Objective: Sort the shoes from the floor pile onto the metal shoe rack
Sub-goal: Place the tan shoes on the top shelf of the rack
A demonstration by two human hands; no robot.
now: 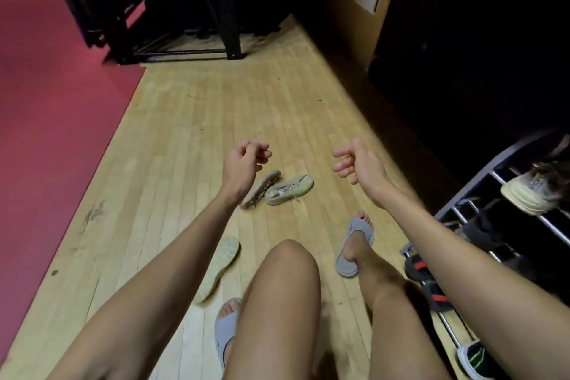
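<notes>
Two pale beige sneakers lie on the wooden floor ahead of me: one (290, 190) on its side with laces showing, the other (260, 190) turned sole-outward beside it. A third pale shoe (220, 267) lies sole-up near my left knee. My left hand (243, 160) hovers above the pair, fingers loosely curled, holding nothing. My right hand (354, 162) is raised to the right of them, fingers relaxed and empty. The metal shoe rack (524, 216) stands at the right edge, carrying a cream sneaker (536, 191), dark shoes with red stripes (422, 271) and a green-striped shoe (472, 355).
My feet wear grey slides (354, 244) on the floor between the shoes and the rack. A red mat (52, 133) covers the floor at left. A black metal frame (185, 25) stands at the far end, and a dark wall runs along the right.
</notes>
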